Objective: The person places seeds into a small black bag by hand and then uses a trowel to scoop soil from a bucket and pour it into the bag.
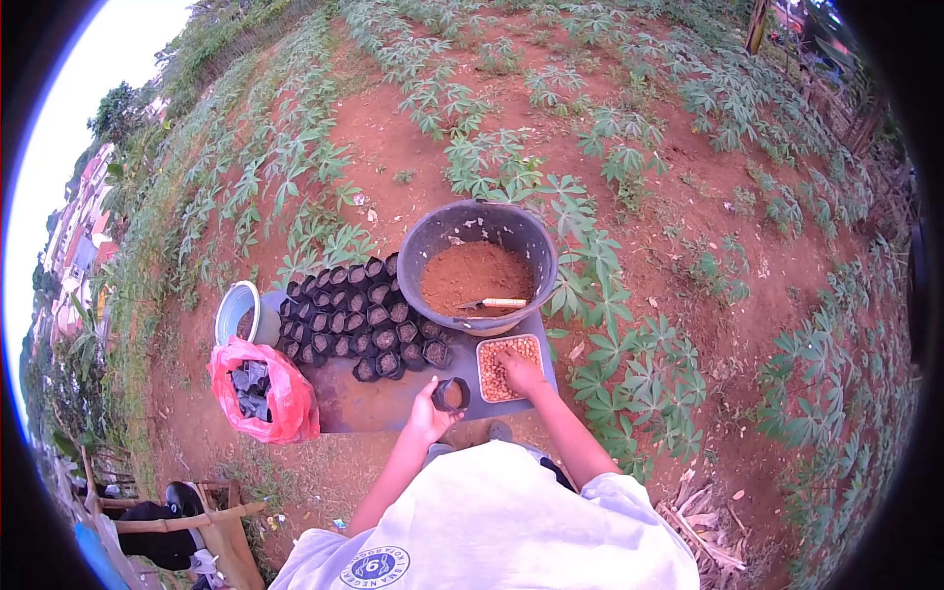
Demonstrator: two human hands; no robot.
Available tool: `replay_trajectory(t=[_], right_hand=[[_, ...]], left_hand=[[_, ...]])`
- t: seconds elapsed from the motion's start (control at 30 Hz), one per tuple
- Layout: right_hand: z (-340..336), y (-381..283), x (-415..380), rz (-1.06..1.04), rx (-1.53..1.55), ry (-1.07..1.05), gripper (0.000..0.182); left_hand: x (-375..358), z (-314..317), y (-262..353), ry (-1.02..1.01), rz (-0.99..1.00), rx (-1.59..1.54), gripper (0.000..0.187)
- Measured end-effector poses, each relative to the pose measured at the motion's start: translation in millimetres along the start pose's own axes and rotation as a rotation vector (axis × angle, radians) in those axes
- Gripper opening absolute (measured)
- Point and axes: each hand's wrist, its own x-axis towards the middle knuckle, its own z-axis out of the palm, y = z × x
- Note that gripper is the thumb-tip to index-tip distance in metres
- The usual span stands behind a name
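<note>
My left hand [429, 417] is wrapped round the side of a small black planting bag [452, 395] with brown soil inside, near the table's front edge. My right hand [519, 374] reaches into a square white tray [487, 393] of yellow-orange corn kernels [500, 356]. Its fingertips are down among the kernels, so what they pinch is hidden. Behind the tray stands a large black tub [415, 280] of reddish soil [462, 270]. A trowel with a pale handle [503, 303] lies on that soil.
Several rows of filled black planting bags [339, 322] stand on the grey table [339, 393]. A pale bucket [244, 313] and a pink plastic bag [287, 379] of black bags sit at the left end. Leafy plants [619, 354] grow beyond. A person's dark shoe [184, 499] shows lower left.
</note>
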Motion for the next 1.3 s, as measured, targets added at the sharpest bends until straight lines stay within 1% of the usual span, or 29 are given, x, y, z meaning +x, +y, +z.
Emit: replay_trajectory(t=[0.07,0.13,0.17,0.23,0.27,0.33,0.4,0.53,0.6,0.73,0.97,1.07,1.13,1.17,1.23,1.27,1.3], right_hand=[[-3,0,0,-0.005,-0.004,0.007,0.034],[-11,-4,-1,0.07,0.024,-0.053,0.034],[-14,-5,0,0.071,0.024,-0.054,0.034],[-14,-3,2,0.048,0.064,0.008,0.03],[-15,-2,2,0.05,0.063,0.007,0.03],[-22,-3,4,0.043,0.054,-0.054,0.028],[-25,-4,4,0.027,0.059,-0.049,0.027],[-22,-1,8,-0.002,0.033,-0.068,0.027],[-23,-1,9,0.015,0.015,-0.081,0.027],[-28,-7,13,0.031,-0.016,-0.141,0.026],[-34,-14,16,0.032,0.004,-0.13,0.026],[-34,-14,17,0.061,-0.025,-0.165,0.028],[-39,-20,15,0.068,-0.021,-0.176,0.035],[-40,-23,13,0.076,-0.021,-0.171,0.035],[-42,-26,11,0.116,-0.029,-0.157,0.045],[-43,-27,10,0.123,-0.031,-0.149,0.045],[-42,-27,9,0.138,-0.052,-0.162,0.048]], left_hand=[[1,0,0,0.002,0.001,-0.002,0.044],[2,-1,0,0.004,0.001,-0.005,0.044],[3,-2,0,-0.008,-0.001,0.0,0.044],[4,-1,0,-0.02,-0.005,0.005,0.044],[4,-1,0,-0.018,-0.007,0.011,0.044],[3,4,2,-0.017,-0.009,0.016,0.043],[2,9,2,0.022,-0.003,-0.038,0.043],[5,5,3,0.016,0.008,-0.032,0.042],[7,2,4,-0.018,0.003,-0.04,0.041],[7,2,6,-0.006,0.002,-0.033,0.04],[9,-5,16,-0.033,-0.009,-0.004,0.04],[10,-4,25,-0.03,-0.015,0.009,0.04],[11,-3,32,-0.03,-0.025,0.015,0.04],[12,-4,35,-0.032,-0.025,0.022,0.041],[14,-5,41,-0.041,-0.031,0.034,0.041],[16,-6,44,-0.058,-0.038,0.038,0.041],[18,-6,47,-0.074,-0.044,0.043,0.042]])
